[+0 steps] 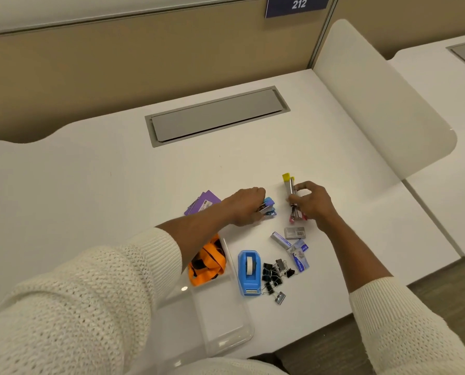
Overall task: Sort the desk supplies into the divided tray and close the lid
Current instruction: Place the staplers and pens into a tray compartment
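My left hand point(246, 205) is closed over a small bundle of blue and purple staplers or clips point(268, 208) on the white desk. My right hand point(311, 201) grips a bundle of markers point(291, 190) with yellow caps at the far end and pink ends near my palm. The clear divided tray point(220, 315) sits at the desk's near edge, partly under my left sleeve. An orange strap point(207, 262) lies in its far compartment. Purple cards point(203, 203) lie just left of my left hand.
A blue tape dispenser point(249, 272) stands right of the tray. Black binder clips point(274, 277) lie beside it, with staple boxes point(293, 244) farther right. A grey cable hatch point(216, 115) is set into the desk; a white partition point(383, 98) rises at right.
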### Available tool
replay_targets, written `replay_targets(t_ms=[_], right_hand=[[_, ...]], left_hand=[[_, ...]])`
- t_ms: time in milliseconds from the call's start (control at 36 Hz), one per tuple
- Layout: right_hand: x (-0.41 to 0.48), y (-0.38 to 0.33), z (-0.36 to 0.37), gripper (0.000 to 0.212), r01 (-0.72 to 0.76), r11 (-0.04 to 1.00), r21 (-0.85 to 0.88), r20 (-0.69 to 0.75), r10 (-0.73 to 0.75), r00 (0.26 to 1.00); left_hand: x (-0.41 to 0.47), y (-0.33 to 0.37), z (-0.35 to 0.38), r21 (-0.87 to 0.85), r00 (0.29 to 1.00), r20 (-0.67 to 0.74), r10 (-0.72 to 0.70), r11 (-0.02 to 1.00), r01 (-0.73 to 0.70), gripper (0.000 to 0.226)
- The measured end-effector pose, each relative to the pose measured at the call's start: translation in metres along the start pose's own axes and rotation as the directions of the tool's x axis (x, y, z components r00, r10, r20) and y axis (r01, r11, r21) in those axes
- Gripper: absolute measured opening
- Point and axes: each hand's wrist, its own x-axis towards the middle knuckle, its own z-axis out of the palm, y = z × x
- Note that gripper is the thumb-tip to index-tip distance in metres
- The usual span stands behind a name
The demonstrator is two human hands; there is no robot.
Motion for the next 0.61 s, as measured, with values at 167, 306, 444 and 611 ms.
replay_targets(t_ms=[167,306,444,611], right_hand=[[-0.012,-0.011,-0.006,0.025,-0.073,0.984,0.163,0.089,0.059,0.994],[-0.026,-0.027,-0.01,0.026,-0.066,0.974,0.219,0.159,0.032,0.987],[-0.049,-0.047,-0.009,0.028,-0.01,0.976,0.217,0.239,-0.043,0.97],[-0.095,-0.077,0.007,0.028,0.058,0.975,0.217,0.363,-0.136,0.922]], left_hand=[[-0.007,-0.007,-0.008,-0.22,0.985,0.049,-0.164,0.961,0.17,0.039],[-0.024,-0.005,-0.021,-0.525,0.955,0.017,-0.297,0.81,0.261,0.049],[-0.069,-0.003,-0.036,-0.767,0.904,-0.024,-0.428,0.587,0.258,0.051],[-0.154,-0.008,-0.043,-0.873,0.789,-0.03,-0.613,0.401,0.279,0.045]])
